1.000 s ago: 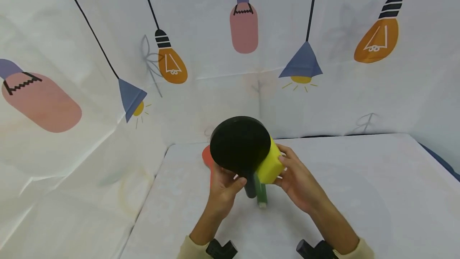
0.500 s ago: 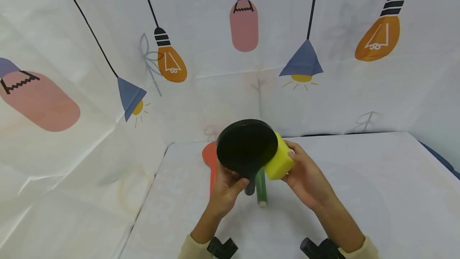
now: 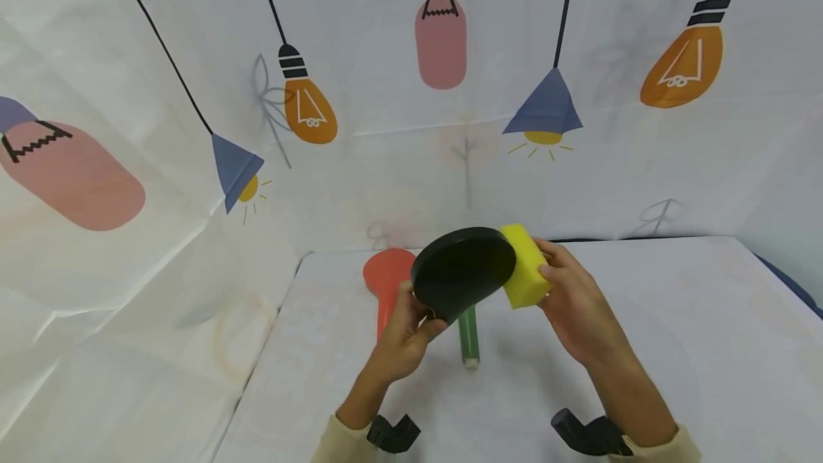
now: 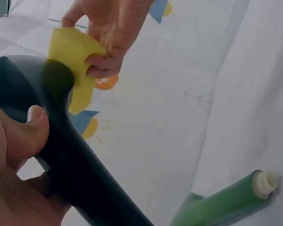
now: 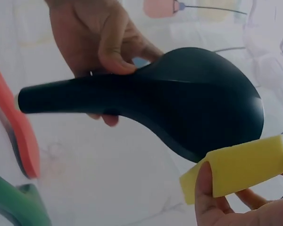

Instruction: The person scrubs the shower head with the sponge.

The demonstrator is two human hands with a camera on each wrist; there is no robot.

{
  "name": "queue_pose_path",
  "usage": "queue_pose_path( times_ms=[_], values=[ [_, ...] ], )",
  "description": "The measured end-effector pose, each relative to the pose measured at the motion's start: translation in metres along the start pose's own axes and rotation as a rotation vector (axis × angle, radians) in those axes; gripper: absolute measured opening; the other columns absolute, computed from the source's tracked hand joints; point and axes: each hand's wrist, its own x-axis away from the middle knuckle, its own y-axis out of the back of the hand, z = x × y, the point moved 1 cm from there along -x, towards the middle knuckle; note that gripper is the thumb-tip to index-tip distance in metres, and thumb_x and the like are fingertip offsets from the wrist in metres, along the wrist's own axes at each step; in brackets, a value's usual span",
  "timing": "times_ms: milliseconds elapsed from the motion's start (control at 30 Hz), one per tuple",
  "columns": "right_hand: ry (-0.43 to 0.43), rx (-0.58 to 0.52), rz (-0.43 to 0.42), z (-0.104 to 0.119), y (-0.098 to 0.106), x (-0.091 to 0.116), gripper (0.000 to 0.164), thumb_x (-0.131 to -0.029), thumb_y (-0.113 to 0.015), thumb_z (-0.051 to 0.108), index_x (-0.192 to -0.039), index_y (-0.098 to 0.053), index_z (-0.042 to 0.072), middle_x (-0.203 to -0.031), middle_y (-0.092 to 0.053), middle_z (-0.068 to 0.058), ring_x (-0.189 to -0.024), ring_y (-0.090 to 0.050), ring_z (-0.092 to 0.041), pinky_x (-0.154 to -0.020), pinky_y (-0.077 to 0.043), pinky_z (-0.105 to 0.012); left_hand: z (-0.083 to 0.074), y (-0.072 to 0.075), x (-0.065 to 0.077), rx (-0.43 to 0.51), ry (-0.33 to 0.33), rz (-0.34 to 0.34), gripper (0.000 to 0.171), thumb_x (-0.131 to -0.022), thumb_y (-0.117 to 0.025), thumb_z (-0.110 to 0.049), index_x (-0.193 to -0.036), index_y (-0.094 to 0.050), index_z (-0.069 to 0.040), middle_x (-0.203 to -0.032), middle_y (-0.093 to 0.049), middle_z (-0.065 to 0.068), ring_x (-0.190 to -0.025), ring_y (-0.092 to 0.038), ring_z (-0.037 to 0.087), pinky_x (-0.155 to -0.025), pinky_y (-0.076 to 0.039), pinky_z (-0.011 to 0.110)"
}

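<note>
My left hand [image 3: 403, 341] grips a black hand-held shower head [image 3: 463, 266] at its neck, thumb on one side and fingers on the other. In the right wrist view the shower head's smooth back [image 5: 203, 101] and handle are in sight. A yellow sponge [image 3: 527, 274] is pinched between the thumb and fingers of my right hand [image 3: 579, 313]. The sponge [image 5: 247, 165] lies against the rim of the round head in the right wrist view. Both hands are raised above the white table. My left hand partly covers the handle in the head view.
A red shower head [image 3: 388, 274] lies on the table [image 3: 643, 349] behind my left hand. Beside it lies a green one [image 3: 470, 341], its white threaded end [image 4: 265, 182] facing me. A white cloth printed with lamps [image 3: 398, 163] hangs behind the table.
The black shower head has shifted right and tilted, its handle swinging toward the left hand. The sponge has moved right along the head's edge, held throughout. More of the red shower head shows.
</note>
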Motion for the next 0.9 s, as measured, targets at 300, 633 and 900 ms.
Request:
queue_pose_path(
  times_ms=[300, 633, 900],
  values=[
    [0.101, 0.263, -0.156, 0.006, 0.003, 0.010, 0.044, -0.105, -0.041, 0.007, -0.150, -0.044, 0.011, -0.134, -0.044, -0.006, -0.102, -0.054, -0.019, -0.088, -0.048, -0.019, -0.010, -0.001, 0.005, -0.214, 0.180, -0.012, 0.051, -0.094, -0.061, 0.005, -0.135, -0.038, -0.014, -0.124, -0.065, 0.013, -0.100, -0.065, 0.024, -0.086, -0.057, 0.029],
    [0.254, 0.619, -0.240, 0.014, -0.006, 0.018, 0.055, -0.097, -0.049, -0.008, -0.146, -0.050, 0.017, -0.130, -0.048, 0.001, -0.103, -0.053, -0.017, -0.082, -0.052, -0.014, -0.013, -0.001, 0.007, -0.392, 0.069, -0.037, 0.059, -0.091, -0.065, 0.006, -0.140, -0.040, -0.016, -0.126, -0.062, 0.011, -0.100, -0.066, 0.022, -0.086, -0.060, 0.034],
    [0.535, 0.922, -0.284, 0.021, -0.015, 0.026, 0.065, -0.074, -0.068, -0.008, -0.136, -0.062, 0.011, -0.130, -0.053, -0.010, -0.115, -0.047, -0.004, -0.088, -0.040, -0.007, -0.016, -0.001, 0.006, -0.435, 0.053, -0.082, 0.059, -0.088, -0.069, 0.004, -0.138, -0.048, -0.016, -0.126, -0.063, 0.008, -0.103, -0.062, 0.022, -0.086, -0.059, 0.036]
  ],
)
